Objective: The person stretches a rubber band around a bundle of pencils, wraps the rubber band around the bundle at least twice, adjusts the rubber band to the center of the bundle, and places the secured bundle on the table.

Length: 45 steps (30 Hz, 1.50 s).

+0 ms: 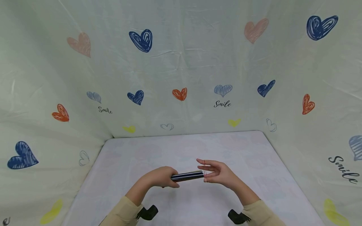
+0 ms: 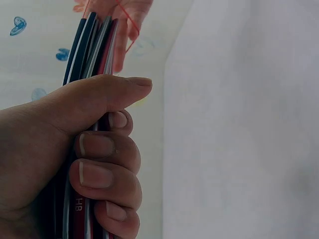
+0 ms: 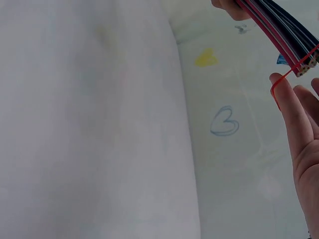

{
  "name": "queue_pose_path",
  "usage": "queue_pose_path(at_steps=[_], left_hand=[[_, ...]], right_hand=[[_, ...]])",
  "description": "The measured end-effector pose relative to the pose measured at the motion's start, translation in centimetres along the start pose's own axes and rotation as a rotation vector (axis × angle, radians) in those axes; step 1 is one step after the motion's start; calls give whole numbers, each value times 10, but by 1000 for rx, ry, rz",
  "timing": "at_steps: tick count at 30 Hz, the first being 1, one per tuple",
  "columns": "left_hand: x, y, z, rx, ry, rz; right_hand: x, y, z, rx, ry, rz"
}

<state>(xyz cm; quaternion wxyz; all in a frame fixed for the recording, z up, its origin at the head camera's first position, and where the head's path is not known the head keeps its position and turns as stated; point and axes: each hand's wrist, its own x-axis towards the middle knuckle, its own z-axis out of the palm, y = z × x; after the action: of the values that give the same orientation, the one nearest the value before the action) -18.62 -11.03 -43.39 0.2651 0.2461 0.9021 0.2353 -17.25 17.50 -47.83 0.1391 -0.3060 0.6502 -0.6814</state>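
My left hand (image 1: pixel 162 176) grips a bundle of pencils (image 1: pixel 188 176) above the table, thumb and fingers wrapped round them. In the left wrist view the pencils (image 2: pixel 79 52) are dark with pale stripes, some dark red, and one bears "HB". Facing their ends is my right hand (image 1: pixel 220 172), its fingers spread and fairly straight. A thin red rubber band (image 3: pixel 295 67) is stretched over those fingers. In the right wrist view the band crosses right at the pencil ends, close to a fingertip (image 3: pixel 279 79).
The white table (image 1: pixel 135 150) lies beneath both hands. A pale cloth (image 1: pixel 181 62) printed with hearts and "Smile" hangs behind and along the sides. Black wrist cameras (image 1: pixel 150 212) sit at the sleeve cuffs.
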Motion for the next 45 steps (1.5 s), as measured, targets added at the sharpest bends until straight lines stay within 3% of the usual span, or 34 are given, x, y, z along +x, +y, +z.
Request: queue_pose_path(at_steps=[14,21,30,45], left_hand=[[2,5,0,6,-10,8],[1,10,0,25,43,46],[-2,11,-5,82,88,69],[-6,16,-20,81,172,112]], right_hand=[[9,0,8,7,-70,-44],[11,0,10,32,-84,-57],[9,2,14,-99,8,59],[12,10,22,-66,9,136]])
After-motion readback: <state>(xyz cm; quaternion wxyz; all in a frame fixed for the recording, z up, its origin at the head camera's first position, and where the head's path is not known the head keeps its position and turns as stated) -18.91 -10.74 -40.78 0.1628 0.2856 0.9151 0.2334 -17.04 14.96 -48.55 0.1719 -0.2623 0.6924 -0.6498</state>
